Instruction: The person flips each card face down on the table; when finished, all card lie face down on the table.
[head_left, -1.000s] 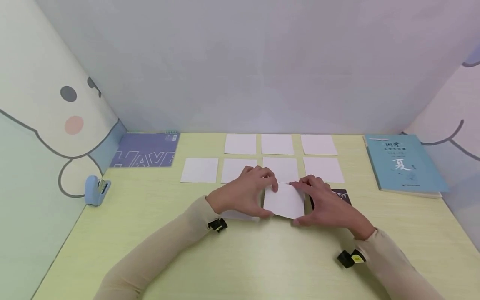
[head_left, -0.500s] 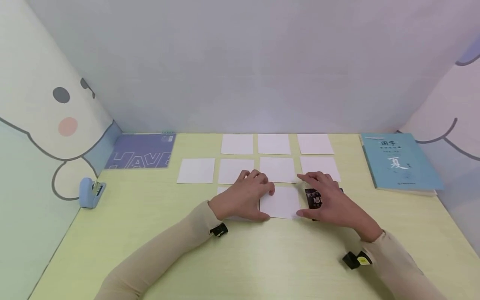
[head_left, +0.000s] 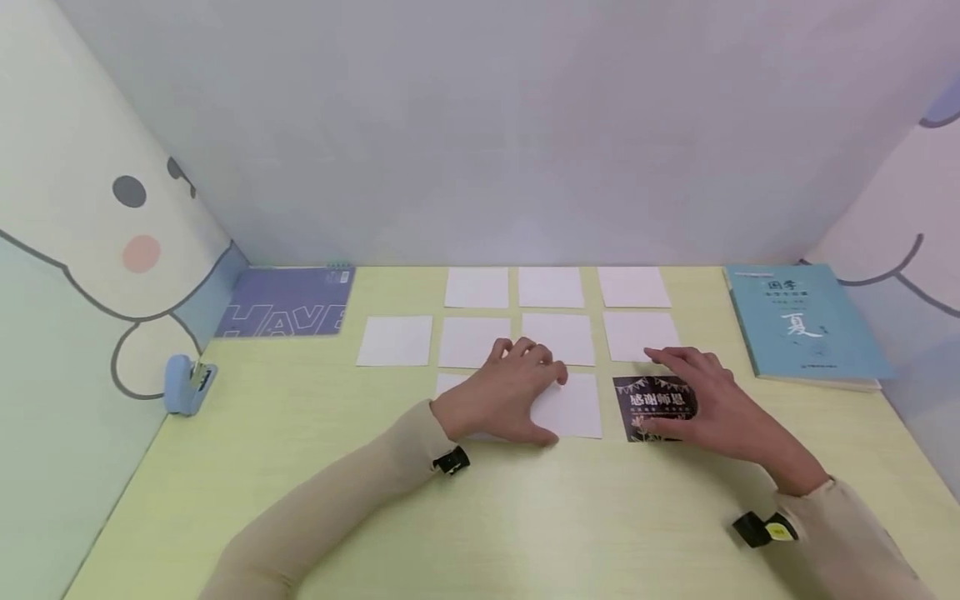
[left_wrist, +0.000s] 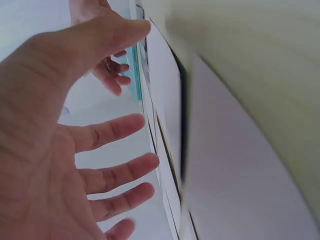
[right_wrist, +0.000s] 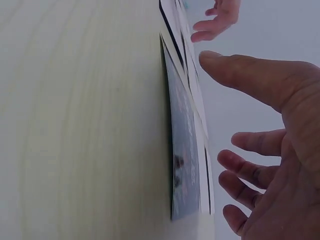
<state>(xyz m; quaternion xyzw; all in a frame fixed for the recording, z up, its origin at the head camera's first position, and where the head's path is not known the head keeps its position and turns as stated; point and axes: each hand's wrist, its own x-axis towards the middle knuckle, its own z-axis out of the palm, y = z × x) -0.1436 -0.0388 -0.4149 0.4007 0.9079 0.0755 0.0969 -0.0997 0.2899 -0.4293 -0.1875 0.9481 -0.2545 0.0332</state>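
My left hand (head_left: 502, 400), its fingers spread and slightly bent, is over two white square cards in the front row. One white card (head_left: 577, 407) shows to its right; the other, a white card (head_left: 450, 382), is mostly hidden beneath the hand. In the left wrist view the thumb reaches the far corner of a white card (left_wrist: 164, 65), and nothing is gripped. Over the right part of a dark card (head_left: 633, 408) printed with Chinese characters and bunting hovers my right hand (head_left: 716, 408), thumb and fingers apart. The right wrist view shows this card (right_wrist: 185, 150) lying below the fingers, a gap between.
Behind the hands lie two more rows of white cards (head_left: 393, 340), several in all. A blue book (head_left: 810, 325) lies at the right, a purple notebook (head_left: 288, 300) at the back left, and a blue tape dispenser (head_left: 187, 385) near the left wall.
The front-row white card, held at its edges by both hands earlier, now lies flat. My right hand has let go and moved right over the dark card; the left hand has shifted slightly right.
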